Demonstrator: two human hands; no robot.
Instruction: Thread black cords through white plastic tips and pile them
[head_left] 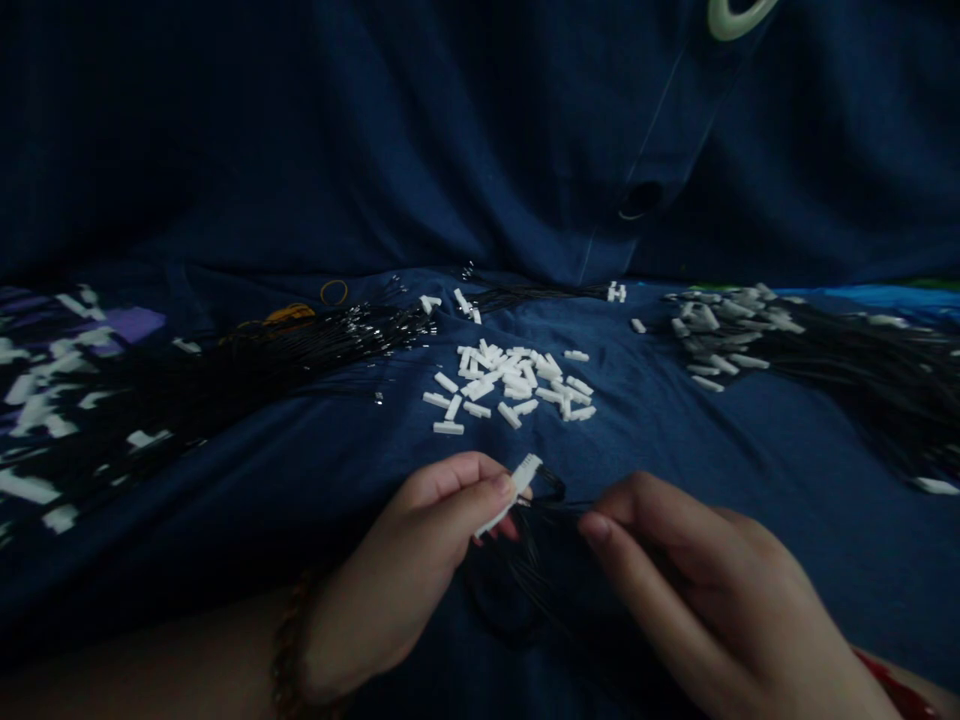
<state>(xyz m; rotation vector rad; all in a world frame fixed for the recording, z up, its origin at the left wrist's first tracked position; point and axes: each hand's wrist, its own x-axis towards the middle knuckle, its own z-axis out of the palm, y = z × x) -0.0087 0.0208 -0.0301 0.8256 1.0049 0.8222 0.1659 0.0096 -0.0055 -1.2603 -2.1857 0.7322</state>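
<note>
Between the thumb and fingers of my left hand (439, 525) is a white plastic connector housing (525, 475), tilted with its upper end to the right. Thin black wires (536, 580) hang from it and loop below. My right hand (705, 580) is closed in a pinch on a black wire (566, 507), just right of the housing. The wire's far end near the housing is too dark to make out. Beyond both hands lies a loose pile of white connector housings (517, 375) on the dark blue cloth (375, 450).
Black wires with bare metal ends (360, 330) lie at the left, near orange rubber bands (289, 315). More wires with white connectors (34, 400) are at far left. A wire bundle with connectors (709, 320) lies at right. Blue fabric with a pale ring (726, 25) rises behind.
</note>
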